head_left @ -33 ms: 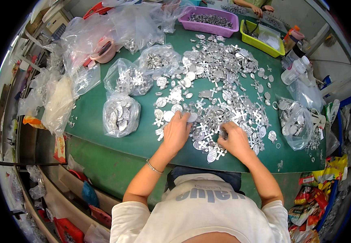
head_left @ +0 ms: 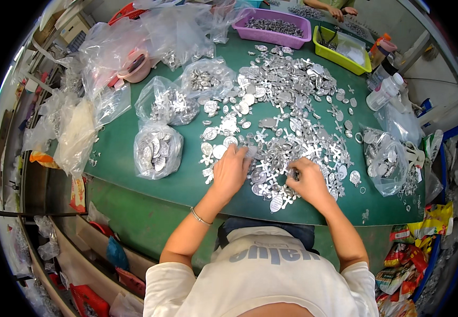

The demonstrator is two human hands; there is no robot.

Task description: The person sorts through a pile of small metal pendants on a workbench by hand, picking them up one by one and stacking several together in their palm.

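Observation:
A loose pile of silver metal pendants [head_left: 287, 145], with crosses and oval medals among them, spreads over the green table. At its left front edge is my left hand [head_left: 231, 171], closed, with a flat silver medal [head_left: 250, 152] between thumb and fingers. My right hand [head_left: 309, 182] reaches into the front of the pile with its fingers curled together. Small dark-looking metal shows at those fingertips, too hidden to name. Round medals [head_left: 219, 151] lie beside my left hand. Left of it stands a clear bag of large medals [head_left: 157, 151].
More bags of pendants [head_left: 166, 101] sit behind at left, near a pink bowl [head_left: 135, 66]. A purple basket [head_left: 274, 43] and a yellow-green tray [head_left: 342, 59] stand at the far side. To the right are a white bottle [head_left: 385, 92] and another filled bag [head_left: 387, 164]. Across the table are another person's hands [head_left: 342, 13].
My right hand has shifted very slightly, its fingertips a little to the right. The medal at my left fingers has changed its tilt a little.

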